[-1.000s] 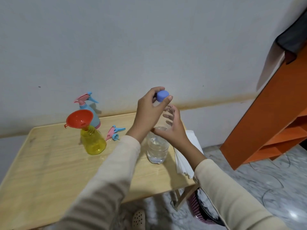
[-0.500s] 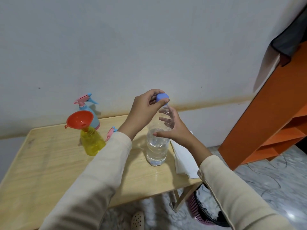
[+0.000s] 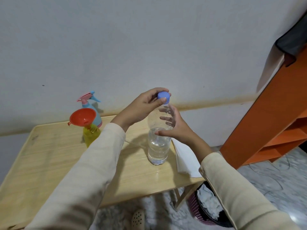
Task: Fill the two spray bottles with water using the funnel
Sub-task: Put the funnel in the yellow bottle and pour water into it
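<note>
Fingers (image 3: pixel 160 101) of the left hand (image 3: pixel 141 107) were pinched round the blue cap (image 3: pixel 163 97), which sat on the neck of the clear water bottle (image 3: pixel 158 146). The right hand (image 3: pixel 178 130) gripped the bottle's upper body, thumb on the near side and fingers wrapped behind.

Head view: the water bottle stood upright near the right edge of the wooden table (image 3: pixel 49 155), roughly half full, just beside a white sheet (image 3: pixel 186 156) overhanging that edge. The yellow spray bottle (image 3: pixel 91 135) stood toward the far edge, left of centre, its head off and the orange funnel (image 3: pixel 83 116) seated in its neck. The blue spray bottle (image 3: pixel 98 119) stood just behind it at the far edge, trigger head fitted. The fill level of either spray bottle could not be determined.

Assessment: the step in hand appeared to be turning the cap; loosening or tightening could not be established. For sound execution, the base should stay flat on the table, the right hand should brace without squeezing the thin wall, since water could well up at an open neck, and the cap should be turned square to the thread.
</note>
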